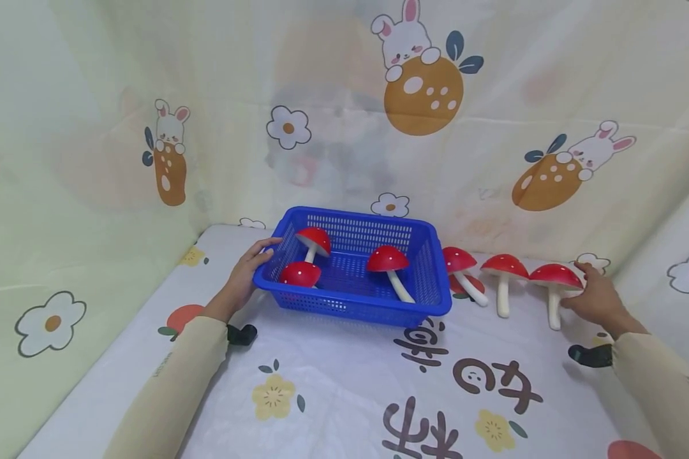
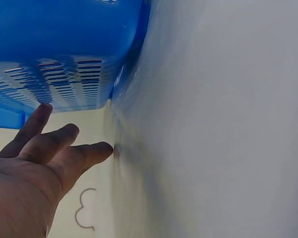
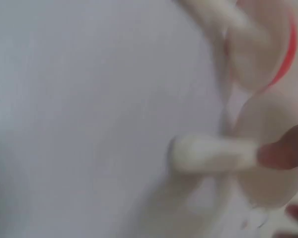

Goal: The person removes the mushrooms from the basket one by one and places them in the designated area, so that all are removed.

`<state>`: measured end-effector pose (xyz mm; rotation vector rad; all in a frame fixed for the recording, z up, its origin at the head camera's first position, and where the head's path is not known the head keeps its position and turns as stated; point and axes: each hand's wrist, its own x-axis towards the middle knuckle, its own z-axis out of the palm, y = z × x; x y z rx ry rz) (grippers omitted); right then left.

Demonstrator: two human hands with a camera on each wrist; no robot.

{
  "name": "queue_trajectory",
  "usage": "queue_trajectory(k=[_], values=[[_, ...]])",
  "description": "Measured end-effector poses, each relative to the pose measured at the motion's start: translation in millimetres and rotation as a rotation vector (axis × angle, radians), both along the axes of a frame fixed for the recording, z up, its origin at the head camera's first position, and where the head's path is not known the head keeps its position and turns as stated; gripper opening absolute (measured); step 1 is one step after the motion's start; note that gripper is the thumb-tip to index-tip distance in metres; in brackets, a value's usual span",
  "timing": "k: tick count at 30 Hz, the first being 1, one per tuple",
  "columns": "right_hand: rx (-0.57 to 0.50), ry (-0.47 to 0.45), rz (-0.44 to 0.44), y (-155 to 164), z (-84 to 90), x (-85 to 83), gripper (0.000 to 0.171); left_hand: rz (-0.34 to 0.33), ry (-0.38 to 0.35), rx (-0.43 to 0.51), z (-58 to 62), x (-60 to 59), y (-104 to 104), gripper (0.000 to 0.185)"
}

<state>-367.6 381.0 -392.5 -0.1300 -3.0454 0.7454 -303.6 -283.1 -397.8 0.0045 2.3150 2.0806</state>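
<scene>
Fingers (image 1: 587,270) of the right hand (image 1: 598,298) curl round the cap of the rightmost mushroom (image 1: 554,280), which lies on the cloth at the far right; the blurred right-wrist view shows a fingertip (image 3: 282,151) against its pale stem. Fingers (image 2: 57,141) of the left hand (image 1: 245,278) lie straight and slightly apart, resting against the left wall of the blue basket (image 1: 430,280). Two more mushrooms (image 1: 502,271) lie between the held one and the basket, the nearer just beside its right wall. Inside the basket lie three mushrooms (image 1: 387,261). All rests on a white printed cloth (image 1: 333,382) with flowers and lettering; rabbit-patterned curtains (image 1: 344,95) close in three sides. The basket's rim partly hides the mushroom at its near-left corner. Both forearms are cut off below.
</scene>
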Motion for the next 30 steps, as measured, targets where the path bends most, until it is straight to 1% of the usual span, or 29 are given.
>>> queue_trajectory(k=[2,4,6,7,10,12,14,18,21,24,27,30], values=[[0.059,0.015,0.022,-7,6.9,3.2,0.112,-0.001,0.003,-0.008,0.1,-0.9,0,0.045],[0.097,0.044,0.04,-21,17.6,6.9,0.113,0.001,0.006,-0.009,0.2,-2.1,-2,0.044],[0.113,0.089,0.066,-42,30.5,10.6,0.112,-0.004,0.015,-0.008,0.1,-3.0,-3,0.044],[0.105,0.11,0.091,-53,37.0,12.0,0.11,-0.004,0.017,-0.009,0.0,-3.3,-4,0.044],[0.04,0.122,0.18,-89,56.5,15.3,0.106,-0.002,0.024,-0.008,-0.1,-2.9,-4,0.045],[-0.017,0.126,0.245,-112,65.7,16.6,0.103,0.003,0.023,-0.012,-1.2,-2.0,-4,0.045],[-0.093,0.121,0.294,-133,72.2,17.6,0.099,0.007,0.015,-0.01,-2.2,-1.3,-4,0.045],[-0.22,0.126,0.371,-171,78.2,14.5,0.092,-0.002,-0.001,-0.014,-3.0,-0.2,-4,0.045],[-0.27,0.066,0.41,-201,84.1,4.9,0.088,-0.002,0.004,-0.012,-2.2,0.4,-6,0.045],[-0.268,-0.02,0.443,-230,91.7,-7.4,0.084,-0.008,0.011,-0.01,-0.4,1.6,-7,0.046],[-0.21,-0.101,0.492,-253,97.2,-16.4,0.082,-0.019,0.003,-0.01,0.7,2.4,-4,0.047],[-0.096,-0.166,0.542,-269,97.1,-22.5,0.084,-0.023,0.0,-0.01,1.2,1.8,0,0.047]])
